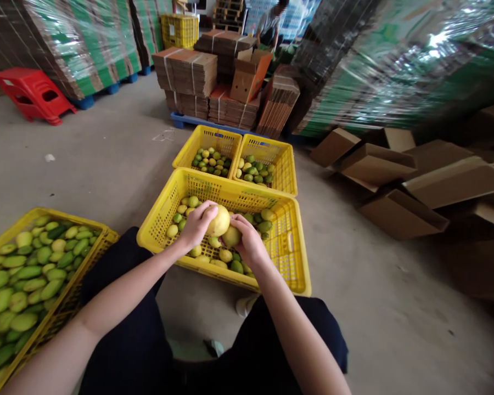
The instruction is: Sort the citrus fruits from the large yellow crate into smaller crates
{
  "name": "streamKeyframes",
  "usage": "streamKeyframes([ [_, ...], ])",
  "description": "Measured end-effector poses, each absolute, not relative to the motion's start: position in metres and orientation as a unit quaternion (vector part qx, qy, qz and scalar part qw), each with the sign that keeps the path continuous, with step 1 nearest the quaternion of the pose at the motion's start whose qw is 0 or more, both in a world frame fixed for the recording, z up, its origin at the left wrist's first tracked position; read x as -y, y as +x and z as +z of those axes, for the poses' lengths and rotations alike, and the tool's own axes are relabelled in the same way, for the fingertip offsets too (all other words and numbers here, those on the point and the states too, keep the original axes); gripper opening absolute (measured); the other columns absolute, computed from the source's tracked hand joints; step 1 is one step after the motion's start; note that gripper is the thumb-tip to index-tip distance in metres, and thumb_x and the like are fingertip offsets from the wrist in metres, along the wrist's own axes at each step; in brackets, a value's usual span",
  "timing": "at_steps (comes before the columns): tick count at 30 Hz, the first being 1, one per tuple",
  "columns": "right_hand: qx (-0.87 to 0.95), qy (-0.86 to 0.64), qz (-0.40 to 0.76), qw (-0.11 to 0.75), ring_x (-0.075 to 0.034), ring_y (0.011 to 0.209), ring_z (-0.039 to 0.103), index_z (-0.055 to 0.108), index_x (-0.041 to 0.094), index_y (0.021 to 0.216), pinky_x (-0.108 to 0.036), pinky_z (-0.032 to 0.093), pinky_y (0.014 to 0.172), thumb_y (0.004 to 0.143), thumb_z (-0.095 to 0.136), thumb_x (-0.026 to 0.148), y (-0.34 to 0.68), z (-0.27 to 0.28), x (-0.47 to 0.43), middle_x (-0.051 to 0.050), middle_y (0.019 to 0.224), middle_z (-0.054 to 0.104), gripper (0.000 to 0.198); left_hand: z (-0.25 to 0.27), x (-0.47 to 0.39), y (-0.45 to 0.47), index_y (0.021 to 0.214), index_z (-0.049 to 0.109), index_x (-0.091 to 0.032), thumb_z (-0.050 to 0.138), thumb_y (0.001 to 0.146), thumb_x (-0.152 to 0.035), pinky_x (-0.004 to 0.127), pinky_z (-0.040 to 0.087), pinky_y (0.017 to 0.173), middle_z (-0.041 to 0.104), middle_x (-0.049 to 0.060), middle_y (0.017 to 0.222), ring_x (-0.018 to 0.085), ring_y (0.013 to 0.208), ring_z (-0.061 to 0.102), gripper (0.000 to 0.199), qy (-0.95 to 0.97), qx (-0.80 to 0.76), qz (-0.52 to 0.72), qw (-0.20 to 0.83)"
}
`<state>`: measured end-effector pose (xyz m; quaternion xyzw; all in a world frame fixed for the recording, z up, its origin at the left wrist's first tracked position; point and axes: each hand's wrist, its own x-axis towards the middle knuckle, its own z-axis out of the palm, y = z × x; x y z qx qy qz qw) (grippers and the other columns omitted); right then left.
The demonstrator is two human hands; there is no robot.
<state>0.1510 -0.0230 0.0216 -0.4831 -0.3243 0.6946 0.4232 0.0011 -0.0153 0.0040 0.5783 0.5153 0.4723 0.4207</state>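
Observation:
Above the large yellow crate (pixel 294 241) in front of me, both my hands are closed on fruit. My left hand (pixel 197 225) grips a pale yellow lemon (pixel 219 220), thumb on top. Right beside it, my right hand (pixel 249 238) holds a duller yellow-green lemon (pixel 231 236), its fingers partly hidden behind the fruit. The two lemons are close together; I cannot tell if they touch. Below them, yellow and green lemons (pixel 225 255) lie loose over the crate's bottom.
Two smaller yellow crates (pixel 206 131) with lemons stand beyond. A fuller crate (pixel 102 233) of mostly green fruit is at my left. Flattened cartons (pixel 185 71) are stacked on a blue pallet, and open boxes (pixel 376 162) lie right. A red stool (pixel 35 93) and a person (pixel 269 24) are farther off.

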Motion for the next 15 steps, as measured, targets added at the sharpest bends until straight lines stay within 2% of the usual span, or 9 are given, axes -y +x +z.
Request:
streamKeyframes([
  [5, 0.324, -0.474, 0.732, 0.367, -0.021, 0.079, 0.068, 0.063, 0.024, 0.094, -0.026, 0.053, 0.05, 0.078, 0.064, 0.064, 0.148, 0.014, 0.021, -0.003, 0.085, 0.072, 0.044, 0.011, 0.023, -0.002, 0.102, 0.064, -0.021, 0.04, 0.093, -0.052, 0.03, 0.048, 0.072, 0.073, 0.003, 0.086, 0.021, 0.081, 0.067, 0.04, 0.656, -0.53, 0.417, 0.339],
  [11, 0.348, -0.421, 0.774, 0.32, -0.022, 0.078, 0.07, 0.067, 0.02, 0.1, -0.027, 0.055, 0.05, 0.076, 0.07, 0.066, 0.147, -0.003, 0.022, -0.007, 0.087, 0.075, 0.051, 0.04, 0.03, 0.0, 0.119, 0.066, -0.019, 0.026, 0.1, -0.044, 0.039, 0.053, 0.077, 0.076, 0.011, 0.096, 0.029, 0.089, 0.072, 0.05, 0.76, -0.585, 0.211, 0.19],
  [13, 0.333, -0.38, 0.8, 0.323, -0.022, 0.077, 0.071, 0.066, 0.021, 0.103, -0.028, 0.056, 0.052, 0.077, 0.067, 0.066, 0.146, -0.002, 0.023, -0.005, 0.086, 0.075, 0.051, 0.063, 0.035, 0.003, 0.127, 0.065, -0.02, 0.023, 0.102, -0.043, 0.042, 0.054, 0.078, 0.073, 0.013, 0.108, 0.03, 0.09, 0.073, 0.053, 0.766, -0.606, 0.154, 0.149],
  [15, 0.322, -0.339, 0.822, 0.325, -0.023, 0.077, 0.072, 0.065, 0.021, 0.103, -0.031, 0.058, 0.056, 0.077, 0.065, 0.066, 0.146, 0.002, 0.026, -0.004, 0.084, 0.074, 0.053, 0.094, 0.046, 0.005, 0.139, 0.059, -0.024, 0.029, 0.102, -0.045, 0.044, 0.055, 0.076, 0.063, 0.016, 0.132, 0.03, 0.09, 0.073, 0.052, 0.763, -0.627, 0.129, 0.094],
])
